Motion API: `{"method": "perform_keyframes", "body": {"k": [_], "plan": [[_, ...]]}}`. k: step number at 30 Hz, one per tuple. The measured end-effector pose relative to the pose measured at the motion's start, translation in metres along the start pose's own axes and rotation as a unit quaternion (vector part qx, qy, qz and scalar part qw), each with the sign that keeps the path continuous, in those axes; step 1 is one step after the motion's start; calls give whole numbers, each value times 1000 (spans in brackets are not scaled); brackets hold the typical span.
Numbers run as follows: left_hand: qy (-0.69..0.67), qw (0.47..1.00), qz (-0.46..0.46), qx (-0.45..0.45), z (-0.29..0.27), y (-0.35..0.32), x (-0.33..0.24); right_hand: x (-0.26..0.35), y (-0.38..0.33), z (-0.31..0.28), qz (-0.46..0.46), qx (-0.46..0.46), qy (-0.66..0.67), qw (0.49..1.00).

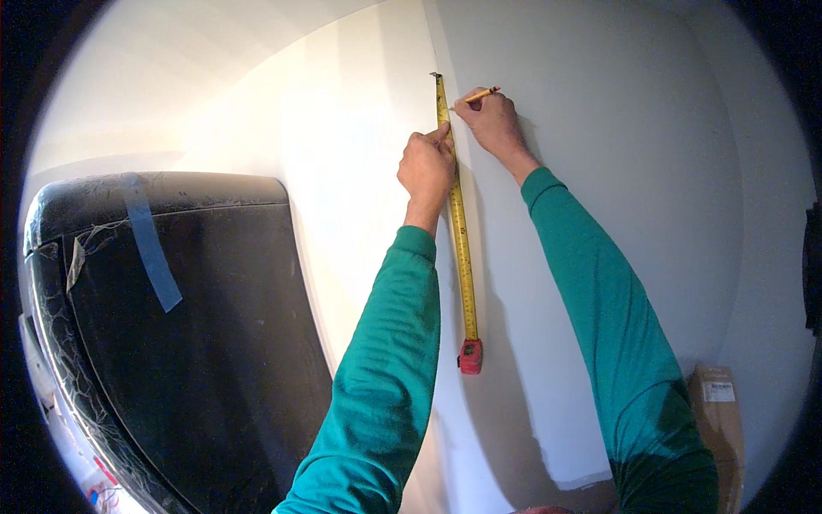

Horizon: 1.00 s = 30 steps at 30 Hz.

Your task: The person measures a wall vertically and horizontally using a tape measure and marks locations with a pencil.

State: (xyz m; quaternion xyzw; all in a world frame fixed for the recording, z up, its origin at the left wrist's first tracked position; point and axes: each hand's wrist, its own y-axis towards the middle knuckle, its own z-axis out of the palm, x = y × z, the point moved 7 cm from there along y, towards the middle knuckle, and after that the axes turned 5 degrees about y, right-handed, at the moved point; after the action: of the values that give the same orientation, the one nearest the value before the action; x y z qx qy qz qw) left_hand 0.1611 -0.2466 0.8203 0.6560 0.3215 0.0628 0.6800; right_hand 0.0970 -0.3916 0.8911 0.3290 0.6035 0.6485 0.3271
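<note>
A tape measure with a red case (470,356) and a long yellow blade (463,248) runs up a pale wall (591,257). Its metal end hook is at the top, near a vertical line on the wall. My left hand (426,171) pinches the blade a little below that hook. Just right of the blade, my right hand (492,127) grips a yellow pencil (484,96), whose tip is at or very near the blade's edge. The case hangs at the blade's lower end, with no hand on it.
To the left stands a large black panel-like piece (197,343), wrapped partly in clear plastic, with a blue tape strip (152,248) on it. A brown cardboard box (719,420) with a white label is at the lower right. Strong light falls on the wall's left side.
</note>
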Motion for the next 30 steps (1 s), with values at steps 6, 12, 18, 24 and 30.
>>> {"method": "perform_keyframes", "body": {"k": [6,12,18,24,30], "plan": [[2,1000,9,-9,2,1,3,3,-2,1,4,9,5,1000],[-23,1000,3,-7,1,1,4,3,-1,0,4,13,-4,1000],[-19,1000,-4,-18,0,1,7,1,-2,5,6,10,0,1000],[-29,999,-3,-22,1,-1,5,-6,0,5,11,7,1,1000],[-30,999,1,-35,0,1,9,2,-1,6,5,16,-3,1000]]}}
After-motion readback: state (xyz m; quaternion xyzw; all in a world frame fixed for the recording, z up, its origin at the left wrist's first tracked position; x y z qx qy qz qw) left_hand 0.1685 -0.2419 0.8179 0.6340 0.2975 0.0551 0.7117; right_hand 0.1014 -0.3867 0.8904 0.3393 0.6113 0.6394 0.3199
